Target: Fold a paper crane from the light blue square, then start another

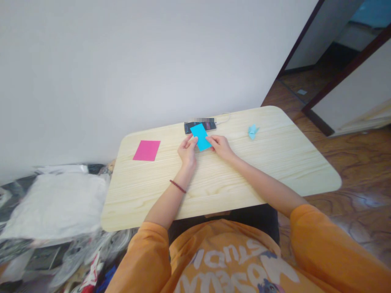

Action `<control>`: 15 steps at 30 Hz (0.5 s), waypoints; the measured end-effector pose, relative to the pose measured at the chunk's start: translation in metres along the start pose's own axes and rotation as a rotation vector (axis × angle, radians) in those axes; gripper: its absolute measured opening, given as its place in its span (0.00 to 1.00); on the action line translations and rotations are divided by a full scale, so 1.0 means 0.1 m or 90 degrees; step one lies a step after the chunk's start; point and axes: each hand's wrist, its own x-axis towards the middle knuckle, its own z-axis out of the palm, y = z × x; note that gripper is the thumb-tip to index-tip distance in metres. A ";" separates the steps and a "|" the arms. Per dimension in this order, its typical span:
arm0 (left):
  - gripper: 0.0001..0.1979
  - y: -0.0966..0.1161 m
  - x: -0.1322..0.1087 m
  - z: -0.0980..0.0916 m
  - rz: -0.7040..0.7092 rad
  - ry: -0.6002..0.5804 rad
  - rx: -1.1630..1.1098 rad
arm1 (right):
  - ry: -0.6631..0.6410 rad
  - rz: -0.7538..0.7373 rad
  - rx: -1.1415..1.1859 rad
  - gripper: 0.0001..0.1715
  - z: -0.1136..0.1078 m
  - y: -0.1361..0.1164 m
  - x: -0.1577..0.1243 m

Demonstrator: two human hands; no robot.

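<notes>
A bright blue piece of paper (200, 136), oblong in shape, is held up over the table between both hands. My left hand (187, 150) pinches its left edge, thumb on the near face. On the right, my right hand (220, 146) grips the lower right edge between thumb and fingers. Behind the paper lies a phone (210, 125), partly covered by it. A flat pink square of paper (147, 150) rests to the left of my hands. Off to the right sits a small folded light-blue paper figure (253, 131).
The pale wooden table (293, 162) has rounded corners and stands against a white wall (137, 61). A white cable (226, 118) runs from the phone. Bags and a white cloth bundle (61, 203) are piled at the left. A doorway opens at the right.
</notes>
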 end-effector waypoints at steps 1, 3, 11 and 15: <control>0.27 -0.01 0.01 0.00 0.003 0.003 -0.004 | -0.007 0.000 0.023 0.28 0.00 0.00 0.00; 0.27 -0.01 0.03 -0.01 0.012 0.008 -0.013 | -0.022 -0.008 0.062 0.26 0.00 -0.01 -0.01; 0.22 0.01 0.07 -0.03 0.016 -0.075 0.034 | -0.023 0.029 0.183 0.23 -0.04 -0.01 0.03; 0.18 0.02 0.11 -0.06 0.035 -0.114 0.028 | -0.100 0.034 0.222 0.19 -0.06 0.01 0.03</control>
